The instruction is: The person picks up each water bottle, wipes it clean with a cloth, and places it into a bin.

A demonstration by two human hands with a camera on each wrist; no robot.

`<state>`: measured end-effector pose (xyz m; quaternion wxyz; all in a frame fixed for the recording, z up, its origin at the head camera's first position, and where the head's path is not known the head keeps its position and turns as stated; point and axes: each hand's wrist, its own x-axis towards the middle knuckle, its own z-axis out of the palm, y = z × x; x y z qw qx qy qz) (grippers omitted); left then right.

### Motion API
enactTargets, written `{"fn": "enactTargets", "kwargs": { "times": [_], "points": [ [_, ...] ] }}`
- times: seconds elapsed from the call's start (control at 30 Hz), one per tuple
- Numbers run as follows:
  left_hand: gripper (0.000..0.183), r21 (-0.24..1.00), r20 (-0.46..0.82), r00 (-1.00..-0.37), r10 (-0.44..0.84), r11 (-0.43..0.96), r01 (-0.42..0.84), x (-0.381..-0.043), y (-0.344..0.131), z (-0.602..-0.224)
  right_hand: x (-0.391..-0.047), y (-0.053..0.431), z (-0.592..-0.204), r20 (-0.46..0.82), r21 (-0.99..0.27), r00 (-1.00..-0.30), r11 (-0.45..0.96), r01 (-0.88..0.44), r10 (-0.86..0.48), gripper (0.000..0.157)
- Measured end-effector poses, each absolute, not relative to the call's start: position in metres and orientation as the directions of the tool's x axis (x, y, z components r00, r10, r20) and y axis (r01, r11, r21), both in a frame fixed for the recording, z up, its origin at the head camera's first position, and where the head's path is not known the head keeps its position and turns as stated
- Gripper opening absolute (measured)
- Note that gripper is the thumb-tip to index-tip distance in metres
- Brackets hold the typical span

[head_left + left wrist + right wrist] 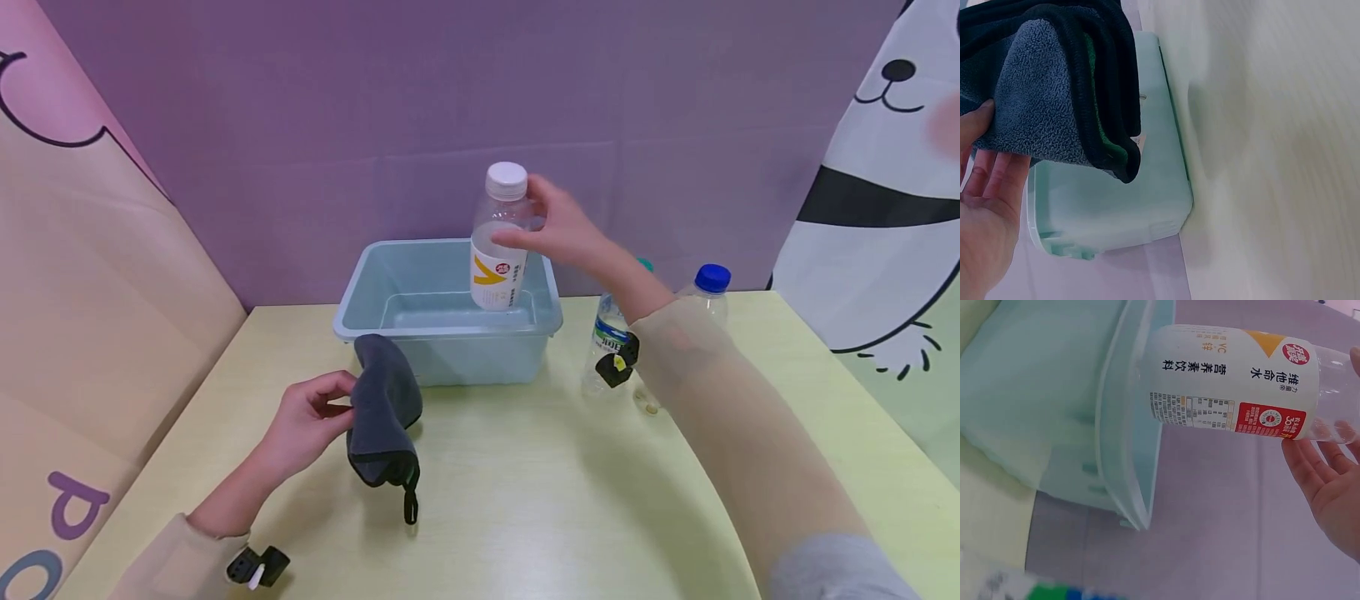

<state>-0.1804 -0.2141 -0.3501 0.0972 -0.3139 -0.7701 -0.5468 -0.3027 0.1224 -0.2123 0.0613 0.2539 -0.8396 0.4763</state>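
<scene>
A clear plastic bottle [498, 267] with a white cap and white label hangs upright over the right part of a light blue basin [480, 358]. My right hand [562, 229] grips it around its upper part; in the right wrist view the bottle [1235, 381] has its lower end at the basin's rim [1125, 425]. Before the basin, above the table, my left hand [311, 421] pinches a folded dark grey cloth [386, 408] with black edging and a hanging loop. The left wrist view shows the cloth [1041, 94] between thumb and fingers.
Right of the basin, partly behind my right forearm, stand a clear bottle [606, 333] with a green cap and another with a blue cap [712, 278]. A purple backdrop [337, 125] rises behind the pale table [510, 517].
</scene>
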Motion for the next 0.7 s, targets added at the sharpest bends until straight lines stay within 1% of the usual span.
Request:
{"fn": "enactTargets", "kwargs": {
  "times": [0.1, 0.3, 0.5, 0.7],
  "points": [
    [0.032, 0.779, 0.499, -0.781, 0.375, 0.2, 0.594, -0.18, -0.216, -0.35, -0.31, 0.11, -0.215, 0.321, -0.769, -0.86, 0.42, -0.481, -0.397, 0.068],
    [0.025, 0.779, 0.508, -0.776, 0.372, 0.186, 0.599, -0.18, -0.221, -0.351, -0.318, 0.081, -0.226, 0.252, -0.765, -0.864, 0.456, -0.454, -0.437, 0.066],
    [0.032, 0.779, 0.509, -0.784, 0.355, 0.196, 0.595, -0.177, -0.229, -0.351, -0.323, 0.058, -0.239, 0.209, -0.768, -0.857, 0.464, -0.442, -0.471, 0.067],
    [0.032, 0.778, 0.51, -0.789, 0.344, 0.206, 0.593, -0.175, -0.235, -0.349, -0.327, 0.045, -0.252, 0.186, -0.791, -0.842, 0.43, -0.434, -0.507, 0.07]
  ]
}}
